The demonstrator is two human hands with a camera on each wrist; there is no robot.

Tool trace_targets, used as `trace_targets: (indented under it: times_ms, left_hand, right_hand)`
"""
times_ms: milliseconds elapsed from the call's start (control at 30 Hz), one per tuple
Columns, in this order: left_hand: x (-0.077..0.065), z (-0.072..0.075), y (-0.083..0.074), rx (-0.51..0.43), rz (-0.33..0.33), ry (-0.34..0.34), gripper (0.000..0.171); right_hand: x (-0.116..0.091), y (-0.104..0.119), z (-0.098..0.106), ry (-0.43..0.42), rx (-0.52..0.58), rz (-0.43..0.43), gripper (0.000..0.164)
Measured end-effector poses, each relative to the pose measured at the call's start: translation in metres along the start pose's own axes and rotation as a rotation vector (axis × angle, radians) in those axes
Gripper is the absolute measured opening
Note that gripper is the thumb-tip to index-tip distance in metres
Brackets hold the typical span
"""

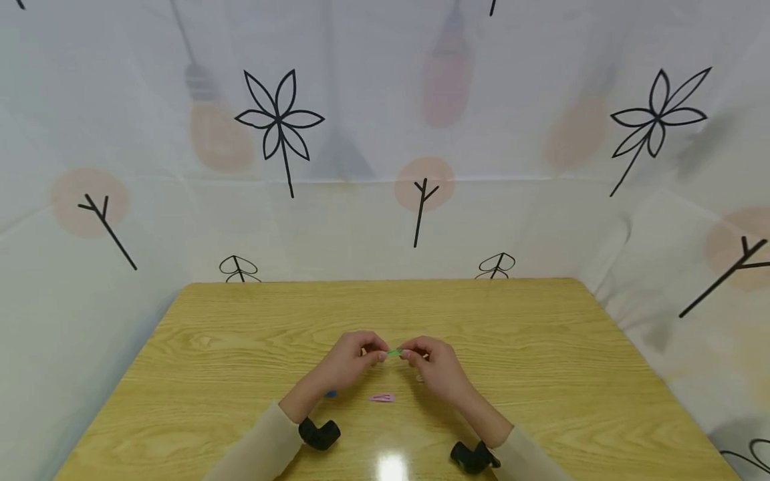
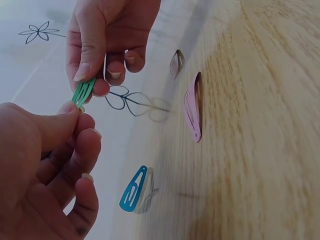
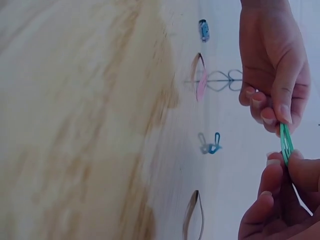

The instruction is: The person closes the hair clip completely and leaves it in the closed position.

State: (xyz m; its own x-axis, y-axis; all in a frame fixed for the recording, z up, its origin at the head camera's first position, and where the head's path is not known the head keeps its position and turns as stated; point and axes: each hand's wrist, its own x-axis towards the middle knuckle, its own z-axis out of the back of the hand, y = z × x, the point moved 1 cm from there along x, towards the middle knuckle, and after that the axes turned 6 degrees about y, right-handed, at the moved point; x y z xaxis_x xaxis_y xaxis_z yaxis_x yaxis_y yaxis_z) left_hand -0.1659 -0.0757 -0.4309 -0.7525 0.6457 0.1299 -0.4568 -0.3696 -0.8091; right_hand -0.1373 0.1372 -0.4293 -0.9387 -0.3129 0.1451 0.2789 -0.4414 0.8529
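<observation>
A green snap hair clip (image 1: 394,352) is held above the table between both hands. The left hand (image 1: 351,359) pinches one end with thumb and forefinger; the right hand (image 1: 440,369) pinches the other end the same way. In the left wrist view the slotted face of the green clip (image 2: 83,92) shows, its ends hidden by fingertips. Below the hands lies a pink hair clip (image 1: 381,397). A blue hair clip (image 2: 133,190) is partly hidden by the left arm in the head view. Near the right hand rests a pale beige hair clip (image 3: 193,216).
The wooden table (image 1: 228,327) has a patterned white cloth (image 1: 361,227) hanging behind it and at both sides. A small bent teal thing (image 3: 215,144) lies on the table in the right wrist view. Black camera mounts (image 1: 320,434) sit on both wrists.
</observation>
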Motion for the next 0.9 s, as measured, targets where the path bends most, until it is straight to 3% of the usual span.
trace_targets:
  times_ms: [900]
  left_hand:
    - [-0.0051, -0.0021, 0.0018, -0.004, 0.007, 0.035, 0.010]
  right_hand:
    - [-0.0076, -0.0006, 0.0038, 0.105, 0.055, 0.071, 0.008]
